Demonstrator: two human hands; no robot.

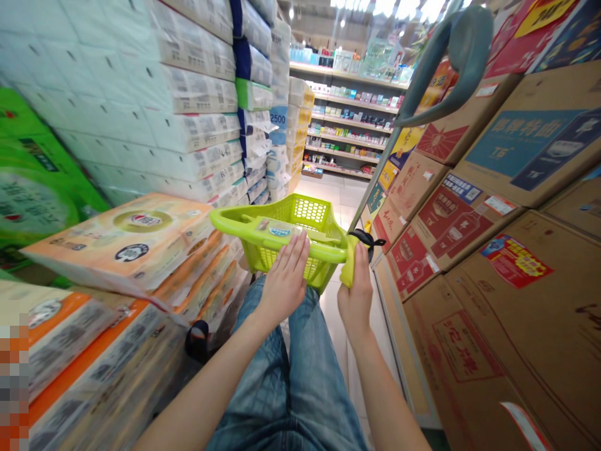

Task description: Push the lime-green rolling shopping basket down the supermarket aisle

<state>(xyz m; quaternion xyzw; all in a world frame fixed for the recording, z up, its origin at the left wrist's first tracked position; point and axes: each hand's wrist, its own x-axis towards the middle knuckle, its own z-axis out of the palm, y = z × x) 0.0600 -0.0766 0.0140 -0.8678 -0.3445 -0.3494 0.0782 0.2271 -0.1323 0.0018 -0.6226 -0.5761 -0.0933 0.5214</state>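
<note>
A lime-green plastic shopping basket (312,210) with lattice walls is in front of my knees. My left hand (286,269) lies on its near rim, fingers stretched out and side by side over the green bar; the thumb is hidden. At the rim's right corner, my right hand (357,291) is closed on a yellow cloth (348,266) pressed against the bar. Just beyond those fingers is a black part (369,241) I cannot make out. From there a grey pole (375,175) slants up to a looped grey handle (446,69).
Stacked tissue packs (201,94) rise on the left, with orange packs (136,232) lower and closer. Cardboard cartons (498,282) line the right side. A narrow tiled aisle (328,188) leads to product shelves (352,119). A dark shoe-like object (197,338) is beside my leg.
</note>
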